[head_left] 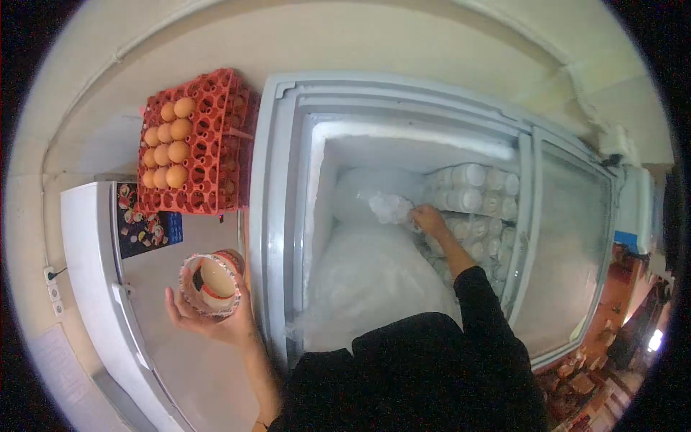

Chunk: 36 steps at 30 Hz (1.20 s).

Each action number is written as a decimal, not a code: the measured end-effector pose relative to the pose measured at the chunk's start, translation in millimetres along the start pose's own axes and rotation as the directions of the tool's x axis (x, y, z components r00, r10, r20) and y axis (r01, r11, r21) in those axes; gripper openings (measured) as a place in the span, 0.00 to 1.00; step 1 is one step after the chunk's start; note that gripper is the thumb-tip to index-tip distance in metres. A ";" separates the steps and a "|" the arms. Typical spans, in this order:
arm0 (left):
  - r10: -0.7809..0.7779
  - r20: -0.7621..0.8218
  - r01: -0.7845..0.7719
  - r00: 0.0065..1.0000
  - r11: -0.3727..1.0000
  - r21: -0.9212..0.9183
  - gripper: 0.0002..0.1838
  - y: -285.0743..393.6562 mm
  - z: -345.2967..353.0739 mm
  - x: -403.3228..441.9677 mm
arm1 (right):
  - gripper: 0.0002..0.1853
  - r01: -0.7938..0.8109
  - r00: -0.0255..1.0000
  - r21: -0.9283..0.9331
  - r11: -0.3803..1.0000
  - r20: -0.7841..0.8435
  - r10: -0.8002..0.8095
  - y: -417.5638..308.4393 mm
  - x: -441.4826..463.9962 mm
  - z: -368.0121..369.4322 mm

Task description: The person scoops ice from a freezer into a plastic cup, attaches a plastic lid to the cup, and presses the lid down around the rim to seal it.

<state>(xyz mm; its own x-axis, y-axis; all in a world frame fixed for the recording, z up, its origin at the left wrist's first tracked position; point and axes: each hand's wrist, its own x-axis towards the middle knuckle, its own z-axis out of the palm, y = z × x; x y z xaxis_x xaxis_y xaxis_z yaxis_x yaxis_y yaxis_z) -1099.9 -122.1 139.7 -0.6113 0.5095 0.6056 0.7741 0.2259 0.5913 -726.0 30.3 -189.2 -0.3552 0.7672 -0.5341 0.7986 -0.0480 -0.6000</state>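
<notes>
My left hand [222, 325] is wrapped round the lower side of a round tub [188, 291] with a patterned red-and-white rim. The tub is tipped towards me, and something pale and rounded shows inside it. Reaching into the open chest freezer [276, 216], my right hand [430, 220] has its fingers closed at the edge of a whitish lump [389, 208]. I cannot make out whether the lump is ice or bunched plastic. Below it, a large clear plastic bag [374, 277] with pale contents fills much of the freezer.
Several white-topped containers [471, 176] are packed in rows at the freezer's right. A sliding glass lid [568, 245] covers that end. Red egg trays [209, 144] with several brown eggs [178, 129] stand to the left, above a white fridge [86, 237].
</notes>
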 end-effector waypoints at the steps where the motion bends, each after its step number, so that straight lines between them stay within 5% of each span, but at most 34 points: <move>1: 0.017 -0.021 -0.016 1.000 0.999 0.051 0.53 -1.7 0.7 -0.4 | 0.24 0.085 0.996 -0.095 0.992 -0.026 -0.088 -0.4 -6.9 -4.8; 2: 0.036 -0.043 -0.031 0.998 0.994 0.102 0.54 -1.4 -0.4 0.1 | 0.24 0.082 0.995 -0.098 0.992 -0.039 -0.086 -2.2 -15.2 -8.2; 4: 0.003 -0.086 0.003 0.996 0.997 0.079 0.53 4.8 -1.5 0.9 | 0.22 -0.193 0.971 0.170 0.966 -0.109 0.213 -22.3 -33.5 -20.2; 5: -0.010 -0.076 0.013 0.997 0.999 0.042 0.53 6.7 0.9 0.3 | 0.22 -0.187 0.970 0.171 0.967 -0.125 0.210 -23.8 -36.7 -17.8; 7: -0.047 -0.069 0.047 0.997 0.999 0.010 0.53 25.2 -2.4 8.8 | 0.20 -0.135 0.953 0.509 0.850 -0.167 0.252 -32.0 -47.1 -15.3; 12: 0.023 -0.085 -0.033 0.996 0.992 -0.125 0.52 60.1 -3.5 36.6 | 0.21 -0.083 0.945 0.401 0.912 -0.259 0.200 -78.1 -84.6 -48.1; 19: 0.096 0.270 0.042 0.958 0.884 -0.465 0.50 120.6 7.2 46.2 | 0.22 -0.026 0.957 0.435 0.900 -0.249 0.148 -178.5 -165.7 -142.1; 26: 0.211 0.419 0.063 0.883 0.831 -0.553 0.49 144.3 51.0 10.1 | 0.24 0.050 0.959 0.338 0.940 -0.279 0.049 -217.7 -237.8 -218.5; 28: 0.162 0.454 0.153 0.876 0.800 -0.580 0.49 138.9 72.4 -8.6 | 0.25 0.009 0.970 0.328 0.945 -0.233 0.071 -223.0 -253.2 -235.0; 36: 0.326 0.604 0.113 0.727 0.811 -0.574 0.49 154.2 104.2 -48.8 | 0.28 -0.068 0.996 0.044 0.997 -0.060 0.071 -230.3 -252.2 -251.7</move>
<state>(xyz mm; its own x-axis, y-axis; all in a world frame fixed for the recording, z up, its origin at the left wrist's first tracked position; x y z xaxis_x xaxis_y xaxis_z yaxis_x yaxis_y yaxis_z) -933.6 -25.6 145.8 -0.0925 0.9458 0.3114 0.4647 -0.2356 0.8535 -698.1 8.9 233.6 -0.2684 0.7986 -0.5387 0.7986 -0.1282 -0.5880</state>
